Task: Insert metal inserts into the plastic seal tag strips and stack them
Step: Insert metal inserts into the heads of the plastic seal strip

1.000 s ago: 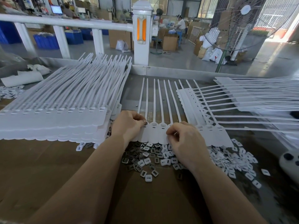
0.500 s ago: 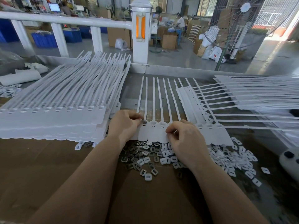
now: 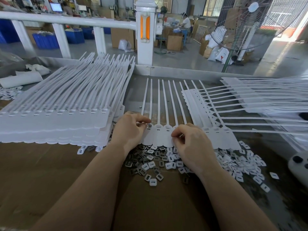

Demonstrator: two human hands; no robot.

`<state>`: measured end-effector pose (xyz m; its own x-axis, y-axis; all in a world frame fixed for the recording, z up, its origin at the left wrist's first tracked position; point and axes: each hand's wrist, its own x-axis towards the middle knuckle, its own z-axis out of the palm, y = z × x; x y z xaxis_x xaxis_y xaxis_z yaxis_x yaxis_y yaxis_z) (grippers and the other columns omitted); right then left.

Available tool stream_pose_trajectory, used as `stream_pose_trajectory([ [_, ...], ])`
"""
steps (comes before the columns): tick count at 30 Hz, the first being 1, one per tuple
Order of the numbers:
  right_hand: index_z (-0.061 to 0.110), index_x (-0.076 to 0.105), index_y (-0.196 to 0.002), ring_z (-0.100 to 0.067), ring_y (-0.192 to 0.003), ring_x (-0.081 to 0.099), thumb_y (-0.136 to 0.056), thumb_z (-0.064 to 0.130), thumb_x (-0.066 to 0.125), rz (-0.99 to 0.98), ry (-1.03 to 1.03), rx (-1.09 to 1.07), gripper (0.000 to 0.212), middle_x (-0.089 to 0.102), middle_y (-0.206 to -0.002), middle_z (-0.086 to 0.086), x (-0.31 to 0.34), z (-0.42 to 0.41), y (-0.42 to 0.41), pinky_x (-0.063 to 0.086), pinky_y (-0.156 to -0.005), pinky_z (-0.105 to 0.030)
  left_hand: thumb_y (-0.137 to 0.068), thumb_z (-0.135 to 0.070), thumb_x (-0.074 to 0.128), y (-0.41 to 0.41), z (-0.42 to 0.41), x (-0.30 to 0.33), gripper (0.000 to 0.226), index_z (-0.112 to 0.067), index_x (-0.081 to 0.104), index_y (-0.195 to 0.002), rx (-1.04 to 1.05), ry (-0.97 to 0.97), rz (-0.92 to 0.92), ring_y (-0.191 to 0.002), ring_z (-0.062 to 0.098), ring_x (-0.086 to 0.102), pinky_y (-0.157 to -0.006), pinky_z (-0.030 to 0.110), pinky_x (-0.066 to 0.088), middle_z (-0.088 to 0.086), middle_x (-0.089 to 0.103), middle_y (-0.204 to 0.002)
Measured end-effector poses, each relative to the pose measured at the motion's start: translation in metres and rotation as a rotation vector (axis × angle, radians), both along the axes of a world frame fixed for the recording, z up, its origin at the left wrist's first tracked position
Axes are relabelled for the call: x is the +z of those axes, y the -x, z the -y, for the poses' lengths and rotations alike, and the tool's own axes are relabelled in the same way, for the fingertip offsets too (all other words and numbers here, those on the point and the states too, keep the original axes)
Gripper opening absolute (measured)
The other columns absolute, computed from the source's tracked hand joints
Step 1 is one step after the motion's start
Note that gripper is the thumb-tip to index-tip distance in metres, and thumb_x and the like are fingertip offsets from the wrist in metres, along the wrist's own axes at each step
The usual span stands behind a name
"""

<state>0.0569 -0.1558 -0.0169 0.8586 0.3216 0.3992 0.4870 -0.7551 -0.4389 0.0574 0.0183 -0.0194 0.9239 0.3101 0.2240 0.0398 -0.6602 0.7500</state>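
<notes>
**Seating an insert at the strip's left end**

I see the working seal tag strip (image 3: 158, 135) lying flat on the worktop (image 3: 50, 172) at centre, its tails running toward 12 o'clock and its flat tag heads toward me; my left hand (image 3: 131, 130) pinches a small metal insert (image 3: 149, 125) between thumb and forefinger right at a head slot near the strip's left end; my right hand (image 3: 191, 144) has its fingers curled down on the heads at the strip's middle, pinning them, and I cannot tell whether it also holds an insert.

The loose pile of inserts (image 3: 155, 165) sits at 6 o'clock of the strip, touching its lower edge; the finished stack (image 3: 55, 119) lies at 9 o'clock, and more strips (image 3: 250, 100) fan out at 3 o'clock.

My judgement on handling: the strip looks light and floppy, the thin tails likely to whip and tangle, so I would grip it by the stiffer band of joined heads, both ends at once, when lifting it to the stack; the inserts look tiny, hard and slick, best taken by their edges with fingertips only; pressing off-square could jam one in its slot.
</notes>
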Motion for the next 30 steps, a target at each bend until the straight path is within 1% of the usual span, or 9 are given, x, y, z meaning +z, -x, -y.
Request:
stream_pose_trajectory([
  [6,0.018,0.066,-0.094,-0.011,-0.091,0.051,-0.089,0.018,0.058,-0.009,0.002,0.0,0.009,0.061,-0.091,0.005,-0.001,0.0,-0.001,0.04,-0.085,-0.022,-0.088,-0.018,0.062,-0.002,0.001,-0.003,0.014,-0.025,0.072,-0.095,0.021,-0.038,0.012,-0.066,-0.003,0.046,-0.074,0.014,0.037,-0.009,0.05,-0.092],
  [9,0.019,0.066,-0.094,-0.011,-0.091,0.051,-0.089,0.018,0.058,-0.012,0.007,0.001,0.009,0.061,-0.092,0.005,0.0,0.0,-0.001,0.04,-0.085,-0.023,-0.085,-0.021,0.066,-0.003,0.001,-0.003,0.009,-0.026,0.071,-0.09,0.025,-0.053,0.018,-0.067,-0.003,0.047,-0.069,0.013,0.035,-0.01,0.052,-0.089],
  [12,0.019,0.066,-0.094,-0.011,-0.091,0.051,-0.089,0.018,0.058,-0.013,0.01,0.006,0.009,0.061,-0.091,0.006,0.0,0.0,-0.001,0.039,-0.085,-0.022,-0.083,-0.021,0.068,-0.006,0.0,-0.004,0.01,-0.029,0.065,-0.077,0.051,-0.01,0.018,-0.066,-0.002,0.048,-0.058,0.009,0.031,-0.014,0.054,-0.079],
  [14,0.019,0.066,-0.093,-0.011,-0.091,0.051,-0.089,0.018,0.058,-0.015,0.01,0.005,0.009,0.06,-0.092,0.006,0.0,0.0,-0.001,0.037,-0.083,-0.02,-0.084,-0.02,0.067,-0.008,-0.002,-0.006,0.009,-0.026,0.066,-0.077,0.064,0.056,0.018,-0.065,-0.001,0.048,-0.057,0.01,0.032,-0.016,0.053,-0.073],
  [19,0.019,0.065,-0.093,-0.011,-0.092,0.051,-0.089,0.018,0.058,-0.021,0.015,0.004,0.009,0.06,-0.092,0.006,0.0,0.001,-0.001,0.034,-0.081,-0.018,-0.084,-0.02,0.067,-0.01,-0.003,-0.008,0.005,-0.021,0.067,-0.079,0.06,0.168,0.02,-0.065,0.0,0.05,-0.058,0.016,0.036,-0.014,0.056,-0.068],
  [21,0.019,0.065,-0.094,-0.011,-0.092,0.051,-0.089,0.018,0.058,-0.021,0.017,0.006,0.009,0.06,-0.092,0.006,0.0,0.0,-0.001,0.035,-0.082,-0.019,-0.084,-0.021,0.067,-0.011,-0.003,-0.007,0.008,-0.023,0.065,-0.076,0.049,0.141,0.01,-0.066,0.0,0.049,-0.062,0.02,0.038,-0.016,0.055,-0.068],
  [24,0.019,0.065,-0.094,-0.011,-0.092,0.051,-0.089,0.018,0.058,-0.019,0.015,0.005,0.009,0.06,-0.092,0.006,0.0,0.0,-0.001,0.038,-0.084,-0.02,-0.084,-0.023,0.067,-0.012,-0.004,-0.006,0.014,-0.029,0.062,-0.073,0.036,0.065,-0.036,-0.077,0.008,0.055,-0.074,0.025,0.041,-0.014,0.057,-0.072],
  [26,0.018,0.066,-0.094,-0.011,-0.091,0.051,-0.089,0.017,0.058,-0.019,0.012,0.006,0.009,0.06,-0.091,0.006,0.0,0.0,-0.001,0.04,-0.085,-0.022,-0.084,-0.024,0.067,-0.013,-0.003,-0.006,0.015,-0.03,0.062,-0.072,0.032,0.044,-0.059,-0.082,0.011,0.056,-0.075,0.025,0.04,-0.012,0.058,-0.074],
  [30,0.018,0.066,-0.094,-0.011,-0.091,0.051,-0.089,0.017,0.058,-0.021,0.008,0.008,0.01,0.06,-0.091,0.006,0.0,0.0,0.0,0.041,-0.086,-0.024,-0.086,-0.023,0.064,-0.015,-0.003,-0.006,0.011,-0.027,0.064,-0.076,0.024,0.03,-0.067,-0.081,0.011,0.054,-0.075,0.024,0.037,-0.016,0.055,-0.07],
])
